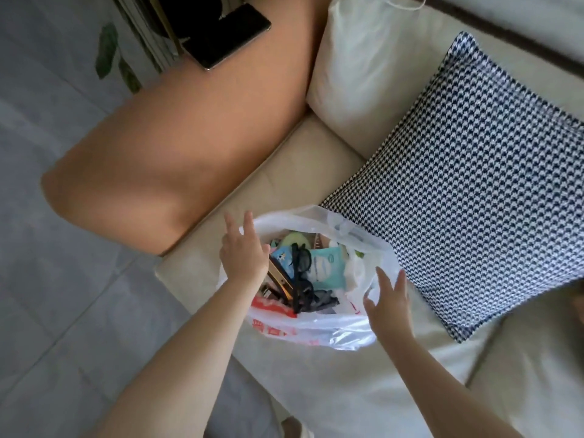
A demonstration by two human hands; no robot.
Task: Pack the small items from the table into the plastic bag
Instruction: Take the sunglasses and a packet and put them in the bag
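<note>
A white plastic bag (319,327) with red print stands open on the cream sofa seat (331,390). Inside it lie black glasses (300,276), a pale blue wipes pack (327,267), a green round item (295,240) and other small items. My left hand (243,251) hovers at the bag's left rim with fingers spread and straight, holding nothing. At the bag's right side my right hand (390,303) is spread too, fingertips close to the plastic; whether they touch it I cannot tell.
A blue-and-white houndstooth cushion (467,184) leans just right of the bag. A white cushion (363,67) sits behind. The orange sofa armrest (177,137) lies to the left, a dark phone (227,36) beyond it. Grey floor tiles (47,279) at left.
</note>
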